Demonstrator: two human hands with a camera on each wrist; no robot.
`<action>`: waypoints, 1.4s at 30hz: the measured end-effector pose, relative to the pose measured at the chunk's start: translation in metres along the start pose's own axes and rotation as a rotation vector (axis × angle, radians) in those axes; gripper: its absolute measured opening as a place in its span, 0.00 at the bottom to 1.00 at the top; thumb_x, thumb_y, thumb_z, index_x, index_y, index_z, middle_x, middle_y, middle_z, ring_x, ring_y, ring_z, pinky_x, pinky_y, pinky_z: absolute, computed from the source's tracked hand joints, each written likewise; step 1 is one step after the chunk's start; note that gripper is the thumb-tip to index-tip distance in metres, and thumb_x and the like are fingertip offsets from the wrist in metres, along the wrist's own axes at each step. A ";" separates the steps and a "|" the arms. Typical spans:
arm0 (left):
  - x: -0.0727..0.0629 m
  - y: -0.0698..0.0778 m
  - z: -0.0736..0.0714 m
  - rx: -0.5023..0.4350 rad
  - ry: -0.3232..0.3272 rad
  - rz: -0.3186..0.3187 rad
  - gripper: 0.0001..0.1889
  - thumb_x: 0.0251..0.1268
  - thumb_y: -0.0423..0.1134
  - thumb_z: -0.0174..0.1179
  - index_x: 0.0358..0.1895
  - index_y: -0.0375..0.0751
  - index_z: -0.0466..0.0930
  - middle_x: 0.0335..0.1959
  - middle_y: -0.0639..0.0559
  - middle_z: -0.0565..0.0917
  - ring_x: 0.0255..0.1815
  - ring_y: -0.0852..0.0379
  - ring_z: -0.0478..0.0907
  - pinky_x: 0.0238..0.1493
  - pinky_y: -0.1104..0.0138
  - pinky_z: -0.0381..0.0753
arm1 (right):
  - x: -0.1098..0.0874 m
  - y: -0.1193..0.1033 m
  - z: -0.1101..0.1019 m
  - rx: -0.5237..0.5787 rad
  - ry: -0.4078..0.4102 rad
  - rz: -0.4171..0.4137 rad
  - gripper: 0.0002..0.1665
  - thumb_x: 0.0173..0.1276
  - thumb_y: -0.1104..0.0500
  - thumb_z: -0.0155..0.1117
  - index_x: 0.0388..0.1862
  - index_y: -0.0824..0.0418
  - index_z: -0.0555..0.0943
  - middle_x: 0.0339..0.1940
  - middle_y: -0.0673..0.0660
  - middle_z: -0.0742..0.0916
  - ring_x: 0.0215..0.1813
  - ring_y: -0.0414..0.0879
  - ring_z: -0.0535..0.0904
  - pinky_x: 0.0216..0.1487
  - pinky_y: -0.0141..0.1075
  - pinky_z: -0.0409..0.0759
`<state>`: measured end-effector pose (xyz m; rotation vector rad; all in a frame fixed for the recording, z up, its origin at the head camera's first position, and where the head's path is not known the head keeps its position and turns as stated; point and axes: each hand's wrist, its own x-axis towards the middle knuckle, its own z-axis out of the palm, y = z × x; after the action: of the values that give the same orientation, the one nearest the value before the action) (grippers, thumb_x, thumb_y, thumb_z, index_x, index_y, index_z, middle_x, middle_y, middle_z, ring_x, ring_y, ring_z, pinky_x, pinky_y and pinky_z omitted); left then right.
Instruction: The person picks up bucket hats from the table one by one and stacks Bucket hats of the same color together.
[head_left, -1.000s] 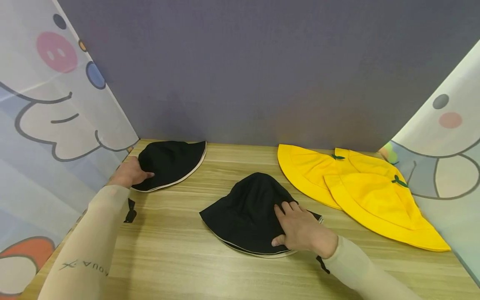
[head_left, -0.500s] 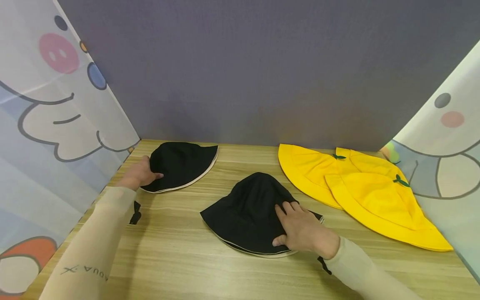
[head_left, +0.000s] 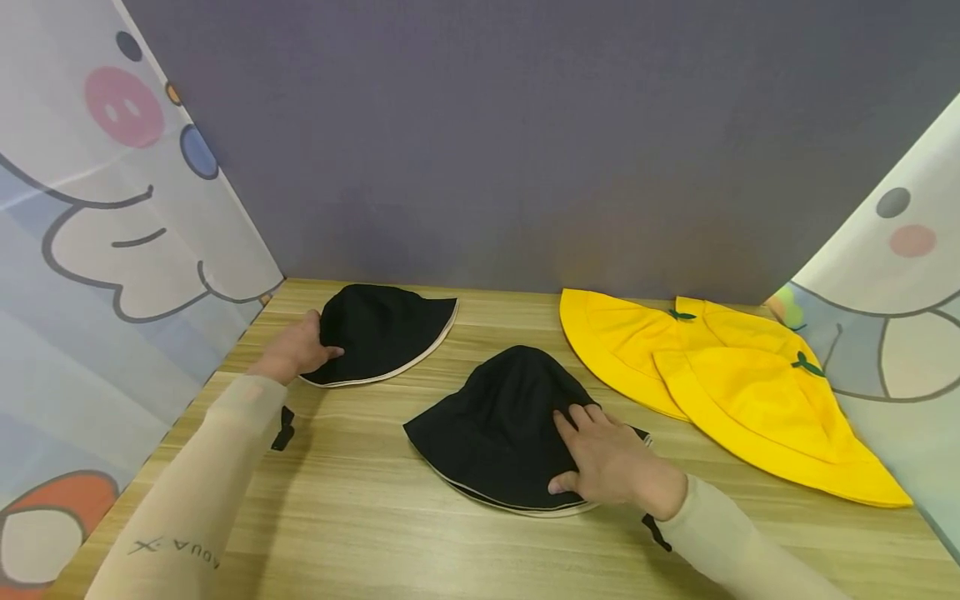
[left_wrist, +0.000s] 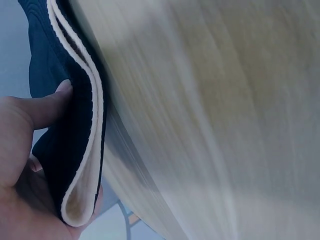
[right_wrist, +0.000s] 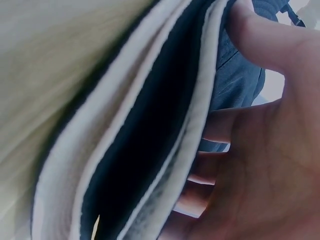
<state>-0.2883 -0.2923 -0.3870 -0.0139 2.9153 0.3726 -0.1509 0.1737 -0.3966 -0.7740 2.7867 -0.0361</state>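
A black bucket hat (head_left: 378,333) with cream edging lies folded flat at the back left. My left hand (head_left: 296,346) grips its left end, and in the left wrist view the thumb (left_wrist: 52,105) lies on the cloth with fingers behind the brim. A second black bucket hat (head_left: 498,429) lies at the middle of the table, crown pointing away. My right hand (head_left: 611,458) rests on its right side with fingers spread. From the right wrist, layered cream brim edges (right_wrist: 200,100) show beside the palm, with a dark gap between them.
Overlapping yellow hats (head_left: 750,400) with green leaf sprouts lie at the right, close to the right hand. A grey panel (head_left: 480,150) closes off the back of the wooden table (head_left: 360,533). Cartoon-printed sheets (head_left: 135,250) stand along both sides.
My left hand has drawn the back black hat to the right along the table. The right hand stays on the middle hat, and the head view has shifted slightly.
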 end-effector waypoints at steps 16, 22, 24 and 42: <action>0.001 0.022 0.015 0.015 0.045 0.077 0.45 0.74 0.49 0.61 0.76 0.21 0.46 0.66 0.18 0.68 0.60 0.24 0.73 0.58 0.39 0.74 | 0.006 0.007 -0.013 0.008 -0.049 -0.021 0.53 0.64 0.32 0.69 0.72 0.72 0.70 0.63 0.66 0.76 0.66 0.63 0.71 0.64 0.57 0.72; -0.002 0.030 0.020 0.033 0.068 0.109 0.41 0.73 0.48 0.62 0.72 0.22 0.51 0.60 0.19 0.74 0.55 0.26 0.78 0.53 0.41 0.77 | 0.009 0.007 -0.021 -0.007 -0.067 -0.030 0.50 0.62 0.36 0.73 0.68 0.72 0.74 0.59 0.65 0.78 0.61 0.62 0.74 0.61 0.54 0.75; -0.003 0.032 0.020 0.037 0.073 0.123 0.39 0.73 0.47 0.63 0.70 0.22 0.52 0.58 0.19 0.76 0.53 0.26 0.79 0.52 0.41 0.78 | 0.011 0.006 -0.024 -0.013 -0.072 -0.030 0.48 0.61 0.37 0.74 0.66 0.71 0.75 0.57 0.64 0.79 0.58 0.61 0.76 0.59 0.54 0.77; -0.011 0.045 0.023 0.092 0.082 0.140 0.37 0.73 0.47 0.64 0.68 0.24 0.55 0.52 0.24 0.80 0.45 0.30 0.82 0.44 0.43 0.80 | 0.042 0.003 -0.064 0.050 -0.202 0.006 0.21 0.68 0.42 0.71 0.42 0.60 0.85 0.36 0.51 0.84 0.40 0.48 0.80 0.45 0.46 0.80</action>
<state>-0.2749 -0.2427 -0.3957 0.1938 3.0202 0.2655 -0.2024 0.1520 -0.3447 -0.7150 2.5870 -0.0243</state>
